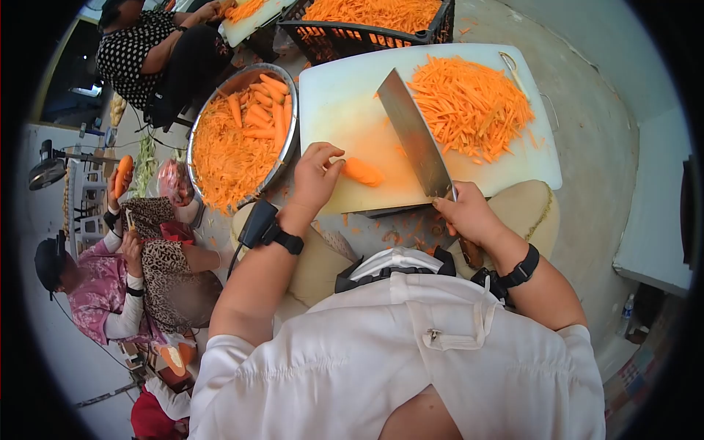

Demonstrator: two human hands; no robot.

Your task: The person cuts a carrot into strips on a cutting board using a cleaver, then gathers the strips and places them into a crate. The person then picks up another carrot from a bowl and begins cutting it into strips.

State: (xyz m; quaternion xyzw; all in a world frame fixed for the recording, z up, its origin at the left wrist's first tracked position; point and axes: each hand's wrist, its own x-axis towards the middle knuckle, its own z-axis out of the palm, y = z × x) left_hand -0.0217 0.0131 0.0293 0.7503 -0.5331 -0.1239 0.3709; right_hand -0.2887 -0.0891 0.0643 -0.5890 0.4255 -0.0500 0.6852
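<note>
My left hand (318, 174) is at the near left edge of a white cutting board (330, 95). Its fingers are curled, with thumb and fingertips at the end of a peeled carrot (363, 171) lying on the board. My right hand (471, 211) is wrapped around the handle of a cleaver (416, 136). The broad blade stands over the middle of the board, tilted away to the upper left. Right of the blade lies a heap of carrot shreds (473, 106). The cleaver's handle is mostly hidden in my palm.
A metal basin (295, 139) of whole carrots and shreds stands left of the board. Behind the board is a black crate (315, 40) full of shreds. Co-workers sit on the left; one person's hand holds a carrot (123, 176). A wall (653, 183) runs along the right.
</note>
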